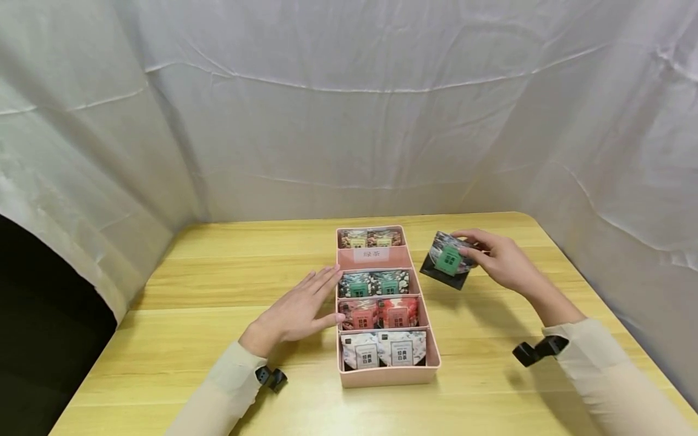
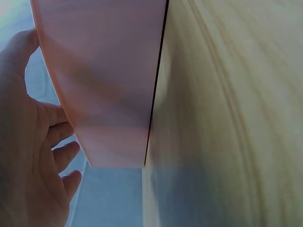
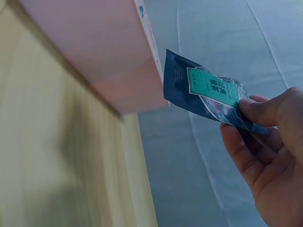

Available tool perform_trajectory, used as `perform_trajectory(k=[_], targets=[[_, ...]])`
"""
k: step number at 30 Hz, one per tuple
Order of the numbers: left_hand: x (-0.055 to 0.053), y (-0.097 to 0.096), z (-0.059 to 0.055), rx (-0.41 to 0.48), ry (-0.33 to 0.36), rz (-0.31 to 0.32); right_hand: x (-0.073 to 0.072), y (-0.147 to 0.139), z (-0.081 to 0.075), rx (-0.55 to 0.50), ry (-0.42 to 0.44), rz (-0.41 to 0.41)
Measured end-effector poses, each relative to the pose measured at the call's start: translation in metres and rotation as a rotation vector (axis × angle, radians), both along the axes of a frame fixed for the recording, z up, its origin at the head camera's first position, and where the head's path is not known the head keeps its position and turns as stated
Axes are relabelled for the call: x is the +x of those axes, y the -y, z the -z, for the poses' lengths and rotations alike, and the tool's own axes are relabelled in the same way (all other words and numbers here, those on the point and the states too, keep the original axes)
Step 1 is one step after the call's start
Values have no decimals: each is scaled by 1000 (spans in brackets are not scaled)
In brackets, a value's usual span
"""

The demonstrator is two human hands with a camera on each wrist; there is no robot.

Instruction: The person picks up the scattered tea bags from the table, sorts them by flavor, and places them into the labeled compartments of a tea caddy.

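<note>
A pink divided box (image 1: 389, 378) stands lengthwise on the table, holding tea sachets in rows. My left hand (image 1: 299, 309) rests against its left edge, fingers extended; in the left wrist view, fingertips of that hand (image 2: 33, 127) touch the rim. To the right of the box, my right hand (image 1: 504, 260) pinches a dark tea sachet with a green label (image 1: 448, 261) by its upper right corner, above the table. The right wrist view has the sachet (image 3: 208, 90) between thumb and fingers, tilted and apart from the box wall (image 3: 104, 52).
Yellow-labelled sachets (image 1: 376, 238) lie in the far compartment, behind a panel with a white paper label (image 1: 372, 254). Nearer come green (image 1: 373, 284), red (image 1: 378, 315) and white sachets (image 1: 384, 350). Grey-white cloth (image 1: 338, 121) hangs around the wooden table (image 1: 218, 290).
</note>
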State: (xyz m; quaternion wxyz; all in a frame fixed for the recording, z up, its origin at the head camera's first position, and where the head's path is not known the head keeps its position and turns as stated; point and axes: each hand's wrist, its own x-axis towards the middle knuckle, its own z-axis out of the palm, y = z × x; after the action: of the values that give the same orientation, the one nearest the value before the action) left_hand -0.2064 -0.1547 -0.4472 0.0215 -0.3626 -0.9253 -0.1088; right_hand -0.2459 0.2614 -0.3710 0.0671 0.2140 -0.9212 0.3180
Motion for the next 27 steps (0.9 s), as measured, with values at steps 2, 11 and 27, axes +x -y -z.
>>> perform_trajectory(k=[2,11,27], targets=[[0,0,0,-2,1,4,-6,9,-2,-26,21,-12],[2,-2,0,3,16,13,-33,46,-4,-56,36,-53],[4,-1,3,-11,20,-1,-71,98,11,-73,97,-182]])
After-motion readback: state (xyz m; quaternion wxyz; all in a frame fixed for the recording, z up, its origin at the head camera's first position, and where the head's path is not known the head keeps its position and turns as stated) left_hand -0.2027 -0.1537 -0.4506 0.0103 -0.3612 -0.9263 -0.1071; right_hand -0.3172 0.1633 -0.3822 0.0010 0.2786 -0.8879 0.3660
